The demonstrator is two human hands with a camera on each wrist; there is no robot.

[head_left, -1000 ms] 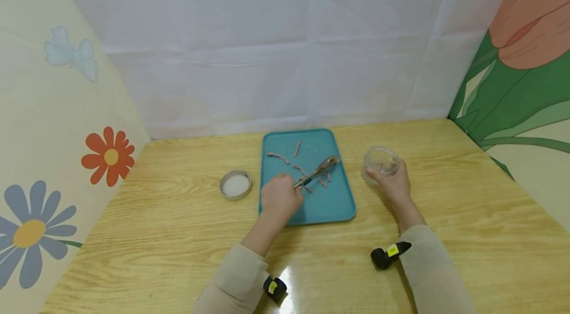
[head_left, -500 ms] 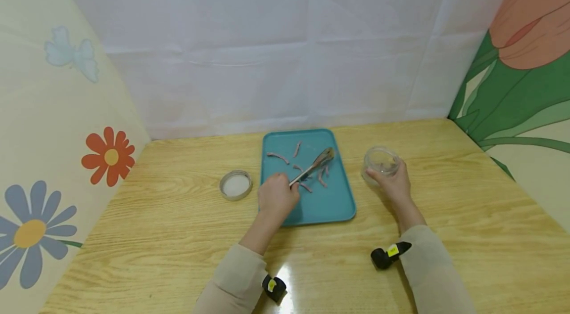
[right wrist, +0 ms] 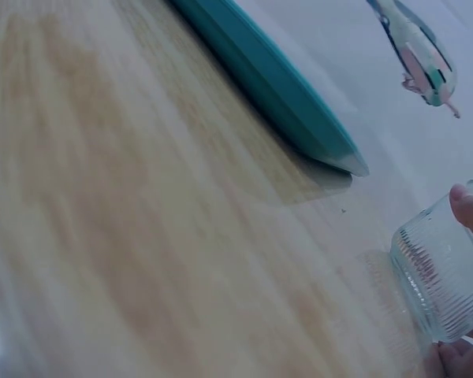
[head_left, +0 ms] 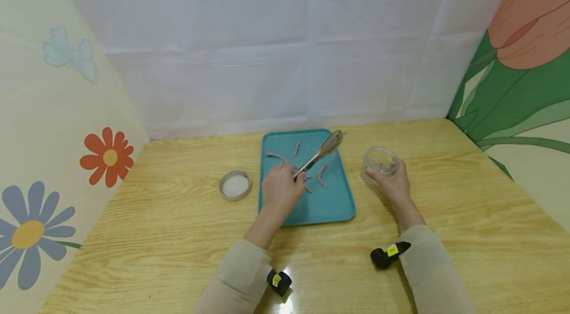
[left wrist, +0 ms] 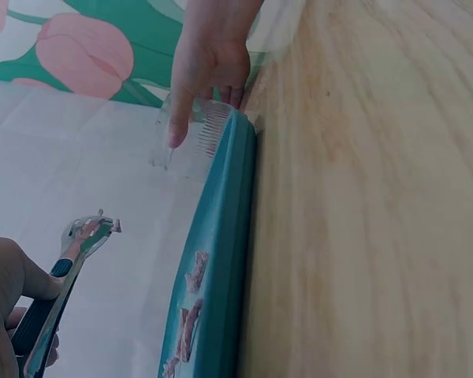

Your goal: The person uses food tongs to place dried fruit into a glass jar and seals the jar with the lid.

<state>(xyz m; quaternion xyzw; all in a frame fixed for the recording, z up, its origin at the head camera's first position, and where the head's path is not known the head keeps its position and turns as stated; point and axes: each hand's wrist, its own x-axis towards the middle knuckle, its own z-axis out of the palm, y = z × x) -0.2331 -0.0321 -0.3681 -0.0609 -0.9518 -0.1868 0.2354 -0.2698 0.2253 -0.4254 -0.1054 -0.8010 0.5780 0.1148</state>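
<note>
My left hand [head_left: 281, 189] grips metal tongs [head_left: 328, 148] by the dark-edged handle, raised above the far right part of a blue tray [head_left: 331, 209]. Pinkish bits, looking like dried meat strips [right wrist: 453, 111], poke out of the tongs' tips in the right wrist view. Several more pinkish strips [head_left: 321, 176] lie scattered on the tray. Right of the tray, my right hand [head_left: 394, 183] holds a clear ribbed glass jar [right wrist: 437, 272], thumb on the near side. The jar stands with its mouth uncovered; whether anything lies inside is unclear.
A round lid [head_left: 235, 186] with a pale inside rests on the wood-grain table [head_left: 178, 225] left of the tray. White cloth [head_left: 249, 67] hangs behind the table, and painted panels flank both sides.
The tongs first drew back slightly over the tray, then rose away from it toward the far right edge, carrying pinkish strip in their tips. My right hand and the jar stay in place.
</note>
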